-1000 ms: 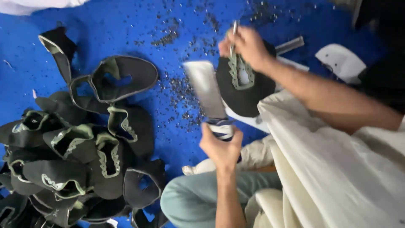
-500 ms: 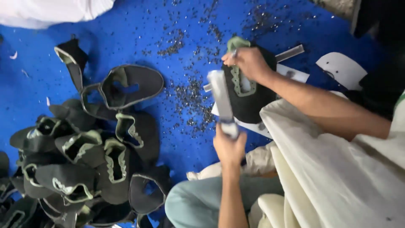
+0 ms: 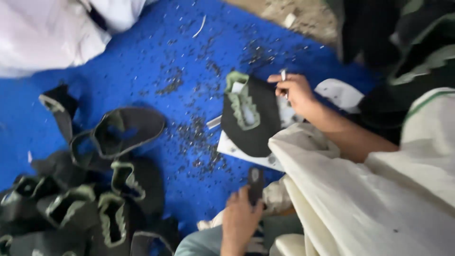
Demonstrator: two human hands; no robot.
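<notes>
A black shoe upper [image 3: 258, 118] with light green trim lies on a white board [image 3: 233, 148] on the blue mat. My right hand [image 3: 297, 93] rests at the upper's right edge and pinches a small metal tool [image 3: 283, 76] between its fingers. My left hand [image 3: 241, 219] is low near my lap, shut on a dark tool handle [image 3: 256, 185] that points up toward the board. A cream cloth [image 3: 341, 199] covers my right forearm and lap.
A pile of similar black and green uppers [image 3: 90, 204] lies at the lower left. Small dark punched bits [image 3: 194, 137] are scattered over the blue mat [image 3: 156, 57]. A white bag [image 3: 52, 33] is at the top left, a white cut piece [image 3: 340, 93] is past my right hand, and dark material [image 3: 407, 42] is at the top right.
My left hand has dropped from beside the upper down toward my lap with its tool. My right hand has shifted to the upper's right edge. The view has tilted.
</notes>
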